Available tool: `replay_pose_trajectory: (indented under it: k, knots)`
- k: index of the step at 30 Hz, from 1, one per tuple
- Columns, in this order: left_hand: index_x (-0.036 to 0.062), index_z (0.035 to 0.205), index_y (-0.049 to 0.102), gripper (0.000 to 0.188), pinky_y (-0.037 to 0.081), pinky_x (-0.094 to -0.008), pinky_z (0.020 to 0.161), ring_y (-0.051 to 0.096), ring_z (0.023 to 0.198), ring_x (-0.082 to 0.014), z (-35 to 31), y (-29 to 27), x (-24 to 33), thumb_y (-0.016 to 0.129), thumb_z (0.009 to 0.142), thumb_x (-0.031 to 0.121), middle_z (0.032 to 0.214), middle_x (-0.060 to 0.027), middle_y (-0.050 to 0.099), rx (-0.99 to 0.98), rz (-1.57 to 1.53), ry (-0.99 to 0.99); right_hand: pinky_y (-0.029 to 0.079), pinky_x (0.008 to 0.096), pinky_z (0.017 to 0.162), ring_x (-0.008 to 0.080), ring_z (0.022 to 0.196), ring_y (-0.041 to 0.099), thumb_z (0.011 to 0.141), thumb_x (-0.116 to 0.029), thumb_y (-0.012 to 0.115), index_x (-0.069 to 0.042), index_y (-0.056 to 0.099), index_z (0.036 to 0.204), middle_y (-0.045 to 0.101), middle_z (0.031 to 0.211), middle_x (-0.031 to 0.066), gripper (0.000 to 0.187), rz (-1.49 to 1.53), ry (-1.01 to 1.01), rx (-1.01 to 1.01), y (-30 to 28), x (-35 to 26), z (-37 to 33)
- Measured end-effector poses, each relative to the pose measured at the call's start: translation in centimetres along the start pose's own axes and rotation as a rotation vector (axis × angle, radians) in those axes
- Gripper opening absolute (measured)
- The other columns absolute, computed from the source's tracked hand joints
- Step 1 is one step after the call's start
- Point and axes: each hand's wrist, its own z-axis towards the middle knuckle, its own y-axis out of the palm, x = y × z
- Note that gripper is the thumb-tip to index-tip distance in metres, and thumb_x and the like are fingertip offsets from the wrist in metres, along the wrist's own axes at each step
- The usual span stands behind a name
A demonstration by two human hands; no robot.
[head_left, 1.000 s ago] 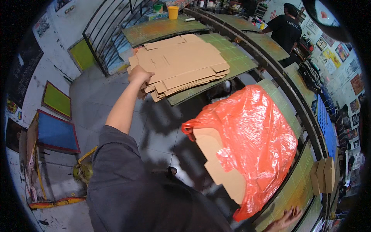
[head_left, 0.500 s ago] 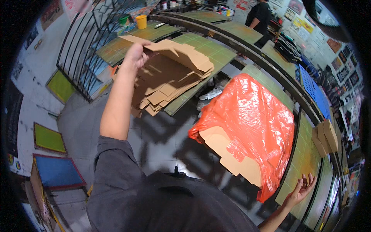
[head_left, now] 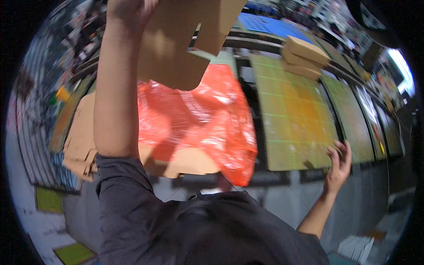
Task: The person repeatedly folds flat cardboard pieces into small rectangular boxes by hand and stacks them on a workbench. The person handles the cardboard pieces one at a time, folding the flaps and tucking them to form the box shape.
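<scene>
The left hand point(head_left: 132, 8), cut by the top edge of the view, grasps a brown cardboard sheet point(head_left: 172, 48); the right hand point(head_left: 338, 170) is released, its fingers loosely curled and spread in the air beside the near edge of a green desk point(head_left: 300, 119) stained orange. The left forearm point(head_left: 117, 88) stands in front of a stack of flat cardboard point(head_left: 79, 134) at the left, hiding part of it, and also covers the left side of a shiny red plastic bag point(head_left: 198, 115). The bag is spread over more cardboard point(head_left: 190, 161), whose pale edge shows on the person's side. Brown folded boxes point(head_left: 304, 57) sit at the far end of the desk, near a blue panel point(head_left: 274, 26); further green boards point(head_left: 349, 115) lie to the right. At the far left is a yellow cup point(head_left: 62, 94), blurred, and lower down a green framed panel point(head_left: 48, 199). The held sheet hangs above the far part of the bag and blocks the view of it. Its rounded tab points down toward the person, with a notch to the right of the tab, and its lower left border slants. The upper part runs out of view, so I cannot tell its long axis
</scene>
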Motion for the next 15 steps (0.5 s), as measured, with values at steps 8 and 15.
replay_pose_trajectory:
  k: [8,15]
  knots:
    - [-0.0005,0.109,0.049,0.025,0.047,-0.0318,0.087,0.056,0.097,-0.0183,-9.3,20.1,-14.8,0.054,0.085,0.001,0.104,-0.0101,0.057,0.211,-0.13,-0.017,0.046,0.0313,0.084,0.0215,0.101,0.054,0.081,-0.004,0.06,-0.004,0.022,0.14,0.044,0.126,0.0172,0.07,0.306,0.168,-0.136,-5.0,1.8,3.6]
    - [0.0048,0.117,0.045,0.03,0.052,-0.0325,0.077,0.057,0.099,-0.0185,-32.0,29.0,-19.7,0.054,0.09,0.013,0.113,-0.0084,0.054,0.594,-0.079,-0.983,0.041,0.0409,0.093,0.033,0.121,0.04,0.061,-0.007,0.074,-0.021,0.021,0.142,0.024,0.142,0.0143,0.097,-0.372,-0.109,-0.22,-4.4,7.4,2.0]
